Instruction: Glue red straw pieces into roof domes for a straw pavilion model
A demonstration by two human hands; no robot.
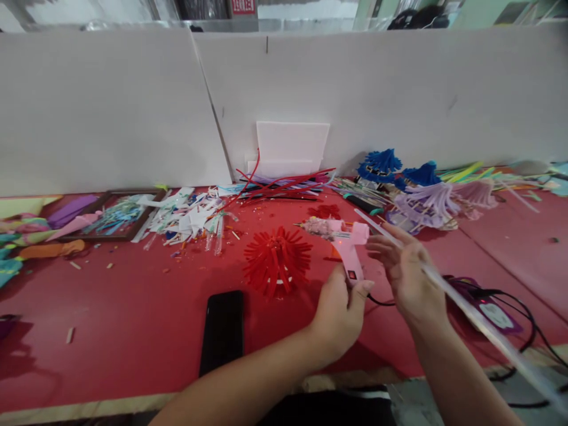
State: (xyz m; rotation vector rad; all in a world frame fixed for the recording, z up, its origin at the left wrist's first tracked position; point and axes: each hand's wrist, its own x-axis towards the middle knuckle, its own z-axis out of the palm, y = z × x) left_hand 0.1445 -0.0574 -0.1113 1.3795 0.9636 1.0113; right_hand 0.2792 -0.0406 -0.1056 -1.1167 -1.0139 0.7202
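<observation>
Glue gun (351, 251), pink, with its nozzle towards the left, sits above the red table (146, 331), its handle gripped low down by the left hand (339, 310); the right hand (410, 275) holds a long translucent stick (470, 310), which slants down to the lower right, its upper tip near the rear of the glue gun; just left of the glue gun stands a red fringed piece (277, 260), apart from both hands, with a black phone (222, 328) lying nearer the person; red and purple stems (284, 186) lie loose behind, before a white board (293, 142); blue fringed pieces (379, 165) and lilac ones (428, 204) stand at the back right; white scraps (189, 216) lie heaped at the back left, beside a brown frame (137, 228)
</observation>
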